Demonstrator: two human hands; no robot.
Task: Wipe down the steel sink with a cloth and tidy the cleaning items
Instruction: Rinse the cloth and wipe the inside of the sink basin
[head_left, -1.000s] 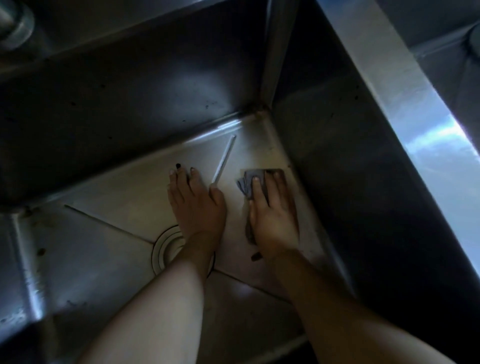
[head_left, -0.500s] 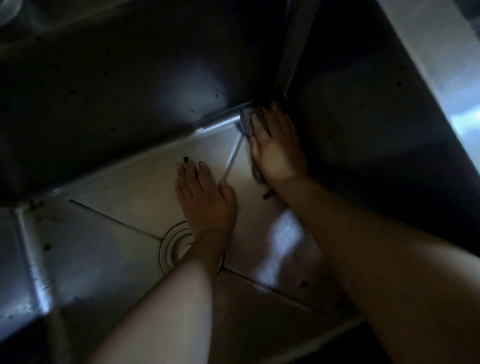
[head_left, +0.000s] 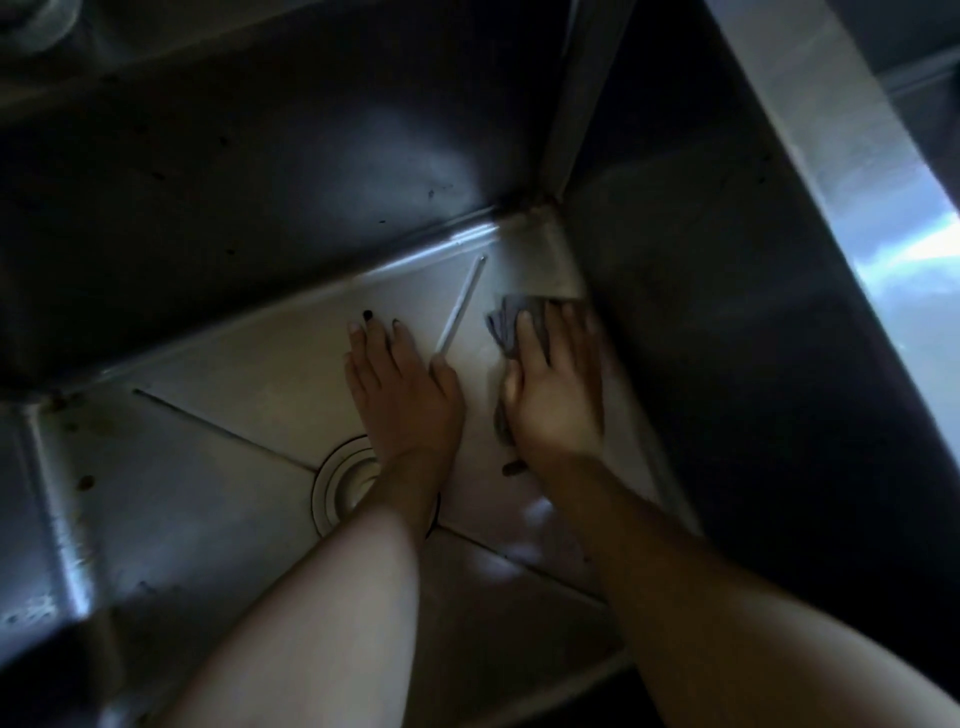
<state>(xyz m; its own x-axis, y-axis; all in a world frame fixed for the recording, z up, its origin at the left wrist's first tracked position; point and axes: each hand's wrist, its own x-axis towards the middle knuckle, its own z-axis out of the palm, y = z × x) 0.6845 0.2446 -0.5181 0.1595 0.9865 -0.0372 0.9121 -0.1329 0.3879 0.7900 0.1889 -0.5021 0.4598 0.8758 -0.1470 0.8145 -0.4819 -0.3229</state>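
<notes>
Dim light falls on the steel sink (head_left: 208, 426), whose floor slopes in creases to the drain (head_left: 337, 483). The left hand (head_left: 400, 384) lies flat just beyond the drain, fingers straight and holding nothing, probably bracing the lean. The right hand (head_left: 556, 395) presses the grey cloth (head_left: 506, 322) under straight fingers at the floor's right edge, near the far right corner, likely to scrub that seam.

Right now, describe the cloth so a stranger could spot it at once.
Look at the steel sink floor near its far right corner. The cloth lies under the right hand, by the right wall. It alone is grey and folded; the left hand rests on bare steel.
</notes>
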